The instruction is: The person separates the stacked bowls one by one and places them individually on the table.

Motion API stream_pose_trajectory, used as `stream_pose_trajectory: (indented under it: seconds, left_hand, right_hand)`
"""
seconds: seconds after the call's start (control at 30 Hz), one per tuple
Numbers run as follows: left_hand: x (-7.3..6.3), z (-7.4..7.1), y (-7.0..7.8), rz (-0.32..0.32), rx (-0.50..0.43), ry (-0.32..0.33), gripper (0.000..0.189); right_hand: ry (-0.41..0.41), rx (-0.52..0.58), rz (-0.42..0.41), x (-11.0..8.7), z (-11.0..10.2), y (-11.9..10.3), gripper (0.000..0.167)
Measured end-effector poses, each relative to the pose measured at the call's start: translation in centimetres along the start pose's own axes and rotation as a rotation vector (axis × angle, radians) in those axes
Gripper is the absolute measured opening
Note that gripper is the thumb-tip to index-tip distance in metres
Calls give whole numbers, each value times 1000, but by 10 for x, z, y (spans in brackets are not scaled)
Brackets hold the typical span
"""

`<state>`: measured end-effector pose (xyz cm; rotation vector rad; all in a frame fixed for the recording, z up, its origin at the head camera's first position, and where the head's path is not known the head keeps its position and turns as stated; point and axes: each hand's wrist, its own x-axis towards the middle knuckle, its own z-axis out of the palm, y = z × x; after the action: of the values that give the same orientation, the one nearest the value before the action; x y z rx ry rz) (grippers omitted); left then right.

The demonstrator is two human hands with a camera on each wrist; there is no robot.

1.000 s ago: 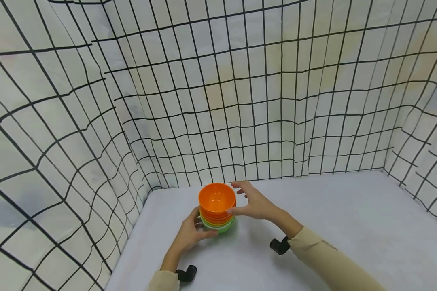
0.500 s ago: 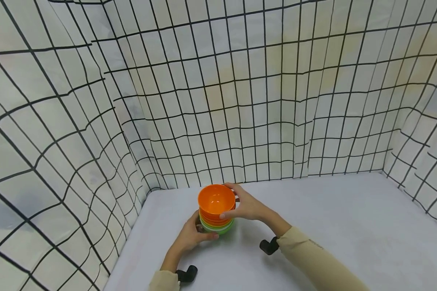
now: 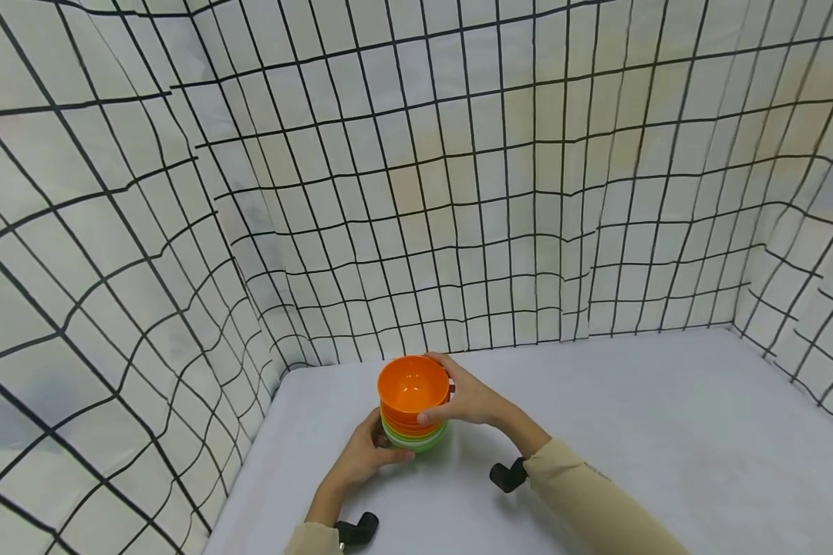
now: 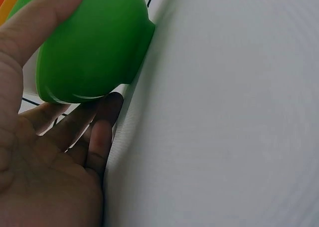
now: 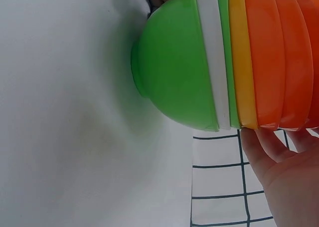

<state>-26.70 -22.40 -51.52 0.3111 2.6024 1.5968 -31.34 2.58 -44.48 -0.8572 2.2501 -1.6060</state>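
A stack of nested plastic bowls (image 3: 414, 420) lies between the curled fingers of two hands, its lowest bowl at the white tabletop (image 3: 632, 401). The left hand (image 3: 359, 456) holds the bottom green bowl (image 5: 174, 62), with the thumb laid along the near wall and the other fingers, slightly parted, bent round the far lower side, the lowest of them close to the tabletop. Above those fingers come a white bowl (image 5: 212, 57), a thin lighter-green bowl (image 5: 226, 57) and a yellow bowl (image 5: 242, 57), then several orange bowls. The right hand (image 3: 472, 395) grips the upper part of the stack from the other side: its thumb presses the near wall of the top orange bowl (image 3: 413, 385), and the index finger reaches the far rim. Its lower fingers, set apart from one another, bend behind the orange and yellow edges; how firmly they press cannot be told. The top orange bowl opens upward between the right thumb and index finger. Behind each set of fingers sit a black wrist fitting (image 3: 509, 475) and a beige sleeve (image 3: 597, 493). Beyond the fingertips rises a white, black-gridded curtain (image 3: 493, 181).
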Motion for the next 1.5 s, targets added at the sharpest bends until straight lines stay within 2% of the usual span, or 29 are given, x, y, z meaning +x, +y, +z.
stream_pose_trajectory:
  seconds: [0.53, 0.87, 1.2, 1.5]
  left_hand:
    - [-3, 1, 1, -23, -49, 7, 89]
    - [-3, 1, 0, -26, -51, 10, 91]
    - [-4, 1, 2, -27, -58, 1, 88]
    - [-2, 1, -2, -8, -40, -10, 91]
  right_hand:
    - [82, -2, -24, -3, 8, 1, 97]
    - [123, 0, -82, -2, 9, -4, 95]
    - [190, 34, -152, -13, -4, -14, 98]
    - [280, 62, -185, -35, -25, -9, 96]
